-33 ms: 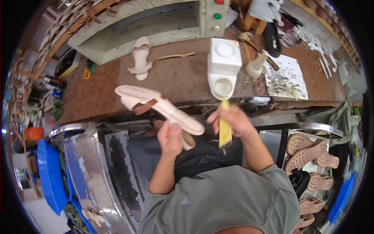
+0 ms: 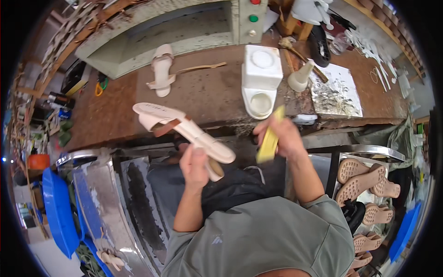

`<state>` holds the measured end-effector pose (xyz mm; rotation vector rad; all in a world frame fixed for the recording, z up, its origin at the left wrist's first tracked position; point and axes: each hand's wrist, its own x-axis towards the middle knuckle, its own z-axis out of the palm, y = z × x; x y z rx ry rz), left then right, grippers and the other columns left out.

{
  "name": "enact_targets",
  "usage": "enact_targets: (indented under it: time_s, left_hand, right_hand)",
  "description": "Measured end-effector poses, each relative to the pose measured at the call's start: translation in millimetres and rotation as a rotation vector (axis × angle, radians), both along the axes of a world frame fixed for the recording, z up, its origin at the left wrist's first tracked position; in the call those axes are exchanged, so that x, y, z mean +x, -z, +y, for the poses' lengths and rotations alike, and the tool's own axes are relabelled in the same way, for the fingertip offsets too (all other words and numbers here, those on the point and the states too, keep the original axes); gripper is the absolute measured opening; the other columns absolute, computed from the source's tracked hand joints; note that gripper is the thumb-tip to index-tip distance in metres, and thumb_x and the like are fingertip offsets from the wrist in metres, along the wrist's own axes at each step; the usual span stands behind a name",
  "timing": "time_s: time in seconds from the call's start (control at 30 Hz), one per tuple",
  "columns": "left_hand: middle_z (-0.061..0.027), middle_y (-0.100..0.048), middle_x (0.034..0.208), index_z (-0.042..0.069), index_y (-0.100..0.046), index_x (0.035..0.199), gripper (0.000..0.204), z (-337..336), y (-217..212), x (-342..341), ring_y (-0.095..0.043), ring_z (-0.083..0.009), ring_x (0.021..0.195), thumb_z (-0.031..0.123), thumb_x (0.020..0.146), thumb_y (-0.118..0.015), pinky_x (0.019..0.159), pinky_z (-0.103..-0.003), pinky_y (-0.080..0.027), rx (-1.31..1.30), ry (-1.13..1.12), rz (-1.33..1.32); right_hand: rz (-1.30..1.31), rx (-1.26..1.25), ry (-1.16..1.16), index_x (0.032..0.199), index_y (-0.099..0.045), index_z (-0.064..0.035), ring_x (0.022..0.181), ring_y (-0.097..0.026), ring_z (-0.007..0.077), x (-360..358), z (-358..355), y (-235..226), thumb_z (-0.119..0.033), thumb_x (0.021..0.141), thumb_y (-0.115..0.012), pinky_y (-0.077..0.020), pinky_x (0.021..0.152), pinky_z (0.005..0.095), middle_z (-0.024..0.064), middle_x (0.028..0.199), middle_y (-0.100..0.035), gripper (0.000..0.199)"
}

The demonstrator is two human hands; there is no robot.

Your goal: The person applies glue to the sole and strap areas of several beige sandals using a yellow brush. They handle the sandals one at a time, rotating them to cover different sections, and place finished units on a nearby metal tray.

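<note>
My left hand point(image 2: 195, 167) grips the heel end of a cream sandal point(image 2: 184, 129) with a brown strap and holds it tilted in front of me, toe to the upper left. My right hand point(image 2: 285, 135) is closed on a flat yellow tool point(image 2: 269, 141), just right of the sandal and below the bench edge. A white tub point(image 2: 261, 76) with a round opening stands on the brown workbench point(image 2: 207, 94), right above my right hand.
A second cream sandal point(image 2: 161, 69) and a loose strap lie further back on the bench. To the right are a white cone-shaped bottle point(image 2: 299, 76) and a smeared paper sheet point(image 2: 334, 90). Tan soles point(image 2: 364, 184) fill a rack at right. Blue trays point(image 2: 57, 212) stand at left.
</note>
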<state>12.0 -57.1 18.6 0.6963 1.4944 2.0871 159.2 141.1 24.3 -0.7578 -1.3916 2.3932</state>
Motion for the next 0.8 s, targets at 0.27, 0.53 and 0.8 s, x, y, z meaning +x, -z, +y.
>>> enact_targets:
  time_s: [0.27,0.53,0.8]
  left_hand:
    - [-0.0224,-0.06,0.096,-0.017,-0.049,0.107,0.052,7,21,-6,-0.062,-0.025,0.082,0.03,0.086,-0.05,0.075,-0.032,-0.049,0.037,0.177,-0.294]
    - [-0.0177,-0.063,0.08,-0.017,-0.058,0.096,0.047,13,26,-4,-0.06,-0.0186,0.066,0.027,0.08,-0.056,0.06,-0.027,-0.046,0.032,0.267,-0.364]
    - [-0.015,-0.065,0.073,-0.016,-0.06,0.091,0.047,23,-4,4,-0.059,-0.0155,0.058,0.029,0.079,-0.057,0.053,-0.024,-0.043,0.091,0.303,-0.367]
  right_hand:
    - [-0.126,0.924,0.262,0.096,-0.065,0.0014,0.065,-0.054,0.0087,-7,39,10,-0.008,0.083,-0.064,-0.0452,0.057,0.0241,0.0058,0.085,-0.062,0.016]
    - [-0.217,0.916,0.242,0.093,-0.065,0.0014,0.06,-0.056,0.0078,-17,42,19,-0.009,0.084,-0.063,-0.0441,0.048,0.0216,0.0041,0.08,-0.062,0.014]
    - [-0.183,0.537,0.258,0.09,-0.064,0.0043,0.059,-0.056,0.0088,-9,46,12,-0.006,0.084,-0.062,-0.0456,0.048,0.0231,0.0062,0.078,-0.062,0.012]
